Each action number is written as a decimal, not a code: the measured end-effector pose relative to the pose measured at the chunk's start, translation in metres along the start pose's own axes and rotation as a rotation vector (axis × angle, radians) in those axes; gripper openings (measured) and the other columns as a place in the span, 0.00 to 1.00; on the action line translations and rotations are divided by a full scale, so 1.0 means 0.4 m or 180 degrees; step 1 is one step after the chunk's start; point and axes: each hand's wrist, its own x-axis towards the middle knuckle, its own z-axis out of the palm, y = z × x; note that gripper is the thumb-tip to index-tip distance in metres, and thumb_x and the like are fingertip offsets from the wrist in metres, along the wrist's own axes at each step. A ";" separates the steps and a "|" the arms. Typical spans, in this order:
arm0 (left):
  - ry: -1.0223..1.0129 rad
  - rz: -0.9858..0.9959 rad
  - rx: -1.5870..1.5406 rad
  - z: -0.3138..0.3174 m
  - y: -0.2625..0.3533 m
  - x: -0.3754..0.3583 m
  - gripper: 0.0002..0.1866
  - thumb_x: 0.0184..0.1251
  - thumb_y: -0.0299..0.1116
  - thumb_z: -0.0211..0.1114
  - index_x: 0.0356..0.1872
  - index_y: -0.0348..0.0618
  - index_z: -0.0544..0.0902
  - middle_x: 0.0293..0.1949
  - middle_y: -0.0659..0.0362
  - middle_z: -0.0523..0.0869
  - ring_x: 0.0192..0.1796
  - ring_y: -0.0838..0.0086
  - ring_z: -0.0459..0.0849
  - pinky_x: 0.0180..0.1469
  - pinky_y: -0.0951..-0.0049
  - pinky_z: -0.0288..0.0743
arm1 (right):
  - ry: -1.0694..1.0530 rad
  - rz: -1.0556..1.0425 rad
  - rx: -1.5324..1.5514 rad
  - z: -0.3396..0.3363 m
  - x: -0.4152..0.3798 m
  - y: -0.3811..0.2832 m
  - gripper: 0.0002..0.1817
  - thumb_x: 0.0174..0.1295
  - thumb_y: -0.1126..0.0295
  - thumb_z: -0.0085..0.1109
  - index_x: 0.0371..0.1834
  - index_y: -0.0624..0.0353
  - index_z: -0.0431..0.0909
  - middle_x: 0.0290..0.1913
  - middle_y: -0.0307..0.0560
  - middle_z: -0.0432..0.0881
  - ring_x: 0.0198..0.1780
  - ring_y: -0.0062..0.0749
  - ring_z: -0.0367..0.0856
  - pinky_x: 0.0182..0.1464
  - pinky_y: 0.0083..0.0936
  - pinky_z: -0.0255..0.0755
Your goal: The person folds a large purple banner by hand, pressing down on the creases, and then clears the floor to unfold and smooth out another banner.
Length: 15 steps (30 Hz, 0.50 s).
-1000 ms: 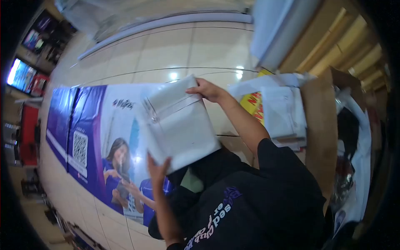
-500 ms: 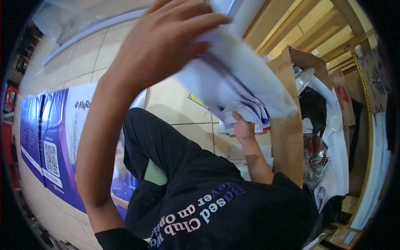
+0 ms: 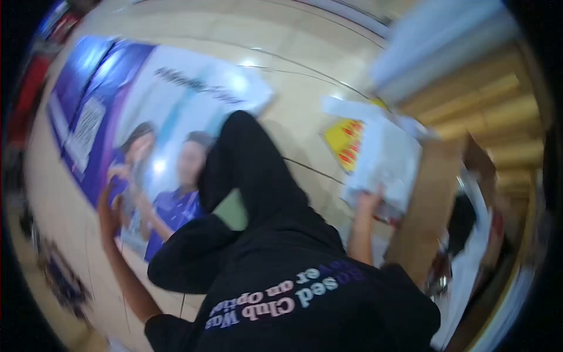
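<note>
A large printed banner (image 3: 193, 76), purple and white with people pictured on it, lies spread over the tiled floor at the left. My left hand (image 3: 109, 214) is at its lower left edge, fingers apart and holding nothing; blur hides whether it touches the banner. On the right, a folded white sheet (image 3: 390, 158) lies low over a pile of papers beside a cardboard box. My right hand (image 3: 369, 200) grips the near edge of this sheet, though its fingers are smeared by motion.
The open cardboard box (image 3: 425, 205) holds crumpled plastic and dark items. A yellow sheet with red lettering (image 3: 345, 141) sticks out from under the white one. Wooden slats (image 3: 487, 117) stand behind, with a blurred pale roll (image 3: 440, 44) above. My bent legs (image 3: 252, 170) fill the middle.
My left hand has left the white sheet and swung down and left to the banner. My right hand has lowered the folded sheet onto the papers. The view has turned left.
</note>
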 end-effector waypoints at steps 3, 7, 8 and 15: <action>0.0575 -0.2264 -0.0332 0.044 -0.123 -0.452 0.19 0.59 0.32 0.60 0.52 0.41 0.73 0.50 0.52 0.77 0.51 0.66 0.75 0.48 0.72 0.68 | -0.0910 0.0006 0.0293 -0.009 0.029 0.159 0.37 0.50 0.83 0.52 0.65 0.64 0.48 0.56 0.57 0.69 0.53 0.42 0.70 0.56 0.36 0.65; 0.2073 -0.4241 -0.0890 0.337 -0.188 -1.070 0.20 0.58 0.36 0.61 0.50 0.36 0.73 0.45 0.48 0.79 0.49 0.65 0.77 0.51 0.69 0.69 | -0.2745 0.2040 0.1927 -0.101 0.082 0.075 0.26 0.55 0.60 0.54 0.53 0.62 0.64 0.40 0.50 0.73 0.37 0.35 0.73 0.40 0.26 0.66; 0.1983 -0.5049 -0.0741 0.369 -0.115 -1.110 0.22 0.57 0.38 0.62 0.49 0.35 0.73 0.43 0.48 0.79 0.47 0.65 0.77 0.50 0.70 0.69 | -0.3166 0.2726 0.1813 -0.110 0.112 0.064 0.25 0.55 0.53 0.54 0.48 0.62 0.69 0.32 0.47 0.75 0.30 0.32 0.74 0.31 0.22 0.68; 0.2184 -0.5522 -0.1525 0.520 -0.087 -0.988 0.26 0.57 0.41 0.61 0.53 0.35 0.69 0.48 0.44 0.76 0.50 0.59 0.76 0.50 0.67 0.69 | -0.3030 -0.1871 0.0601 0.377 0.148 -0.609 0.17 0.58 0.63 0.52 0.43 0.67 0.72 0.35 0.49 0.78 0.35 0.29 0.73 0.40 0.27 0.68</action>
